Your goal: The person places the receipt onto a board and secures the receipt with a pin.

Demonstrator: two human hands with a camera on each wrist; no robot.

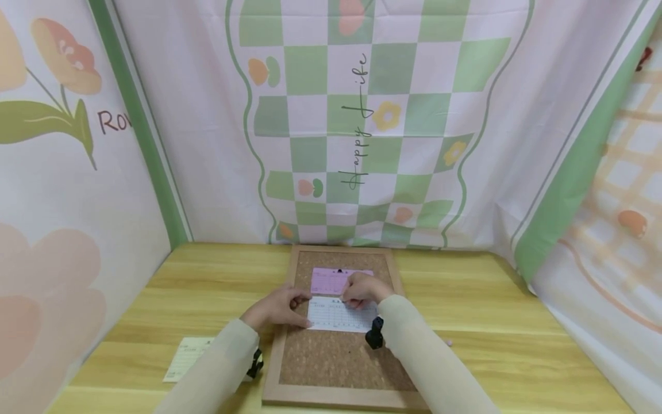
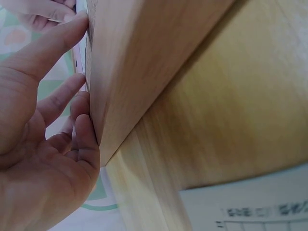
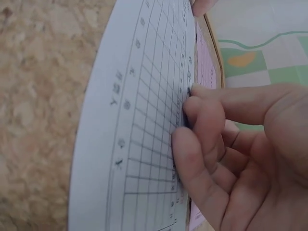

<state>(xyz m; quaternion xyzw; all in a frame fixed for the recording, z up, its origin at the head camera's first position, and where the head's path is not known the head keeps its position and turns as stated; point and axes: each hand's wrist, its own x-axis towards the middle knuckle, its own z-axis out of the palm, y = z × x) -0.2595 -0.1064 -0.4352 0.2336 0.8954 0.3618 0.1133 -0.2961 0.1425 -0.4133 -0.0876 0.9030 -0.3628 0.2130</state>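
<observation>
A white printed slip [image 1: 341, 316] lies on a wood-framed corkboard [image 1: 331, 362], just below a pink slip [image 1: 326, 280] with a black push pin [image 1: 339, 270] at its top edge. My left hand [image 1: 279, 306] rests over the board's left frame, thumb and fingertips touching the white slip's left edge. At that slip's upper edge, my right hand [image 1: 362, 289] has curled fingers. In the right wrist view, its fingertips [image 3: 185, 139] press close to the paper around a small dark pin [image 3: 186, 119], mostly hidden by them.
A pale yellow slip [image 1: 188, 356] lies on the wooden table [image 1: 491, 310] left of the board, partly under the left forearm. A tiny pinkish object [image 1: 449, 343] sits right of the board. A patterned curtain [image 1: 357, 144] hangs behind the table.
</observation>
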